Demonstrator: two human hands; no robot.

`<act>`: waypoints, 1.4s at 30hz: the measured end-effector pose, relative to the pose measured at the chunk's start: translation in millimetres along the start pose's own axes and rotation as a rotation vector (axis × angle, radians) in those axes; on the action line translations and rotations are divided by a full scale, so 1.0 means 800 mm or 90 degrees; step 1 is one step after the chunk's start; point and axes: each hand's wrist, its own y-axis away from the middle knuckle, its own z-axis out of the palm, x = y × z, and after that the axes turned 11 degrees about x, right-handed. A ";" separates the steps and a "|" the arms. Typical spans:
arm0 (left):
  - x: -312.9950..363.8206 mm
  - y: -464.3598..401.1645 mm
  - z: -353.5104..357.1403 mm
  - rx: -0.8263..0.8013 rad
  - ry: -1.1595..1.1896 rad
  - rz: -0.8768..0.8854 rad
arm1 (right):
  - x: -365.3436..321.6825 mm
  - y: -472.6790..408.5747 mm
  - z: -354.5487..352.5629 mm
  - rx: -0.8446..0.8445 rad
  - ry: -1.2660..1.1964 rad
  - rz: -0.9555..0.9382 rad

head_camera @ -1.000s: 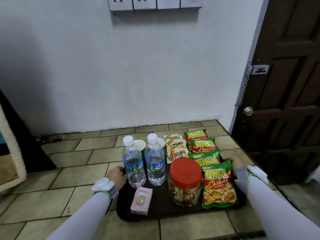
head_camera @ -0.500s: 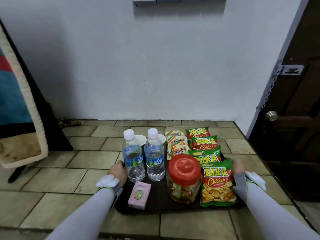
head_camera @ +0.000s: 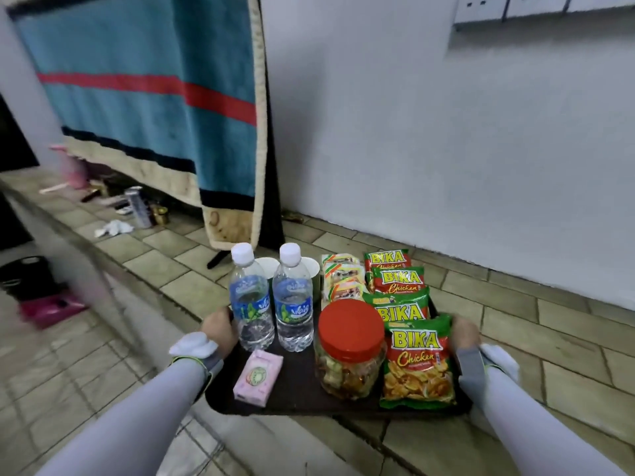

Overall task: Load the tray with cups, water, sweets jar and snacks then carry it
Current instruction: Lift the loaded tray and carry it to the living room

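A person is holding a loaded dark tray (head_camera: 299, 393) above a tiled floor (head_camera: 515, 324), the left hand (head_camera: 220, 329) gripping its left edge and the right hand (head_camera: 464, 333) gripping its right edge, fingers of both curling out of sight under the rim. Just right of the left hand, two water bottles (head_camera: 251, 300) with white caps are standing upright side by side, touching. Behind them, farther from both hands, two white cups (head_camera: 311, 266) are peeking out. A small pink box (head_camera: 257, 377) is lying flat on the tray near the left wrist, in front of the bottles. Between the two hands, toward the right, the sweets jar (head_camera: 348, 352) with its red lid is standing upright, filled with wrapped sweets. Just left of the right hand, four green-and-red Bika chicken snack bags (head_camera: 417, 362) are lying in an overlapping row running away from the person, the nearest one touching the jar. Beside the far bags, small yellow-and-white snack packets (head_camera: 343, 280) are stacked behind the jar. Beyond the left hand, a blue blanket (head_camera: 154, 108) with a red stripe is hanging before a white wall (head_camera: 446, 149), with blurred clutter on the floor beneath it.
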 end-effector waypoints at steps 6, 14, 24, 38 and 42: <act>-0.145 0.008 -0.080 0.097 -0.016 -0.136 | -0.126 0.035 0.091 -0.087 -0.022 -0.150; -0.332 0.023 -0.174 0.118 -0.107 -0.308 | -0.286 0.104 0.244 -0.200 0.015 -0.357; -0.536 0.111 -0.249 0.188 -0.086 -0.544 | -0.445 0.253 0.416 -0.368 0.027 -0.496; -0.653 0.293 -0.277 0.259 -0.144 -0.907 | -0.592 0.508 0.613 -0.599 0.003 -0.850; -0.670 0.352 -0.257 0.309 -0.167 -1.052 | -0.613 0.587 0.660 -0.693 -0.014 -0.932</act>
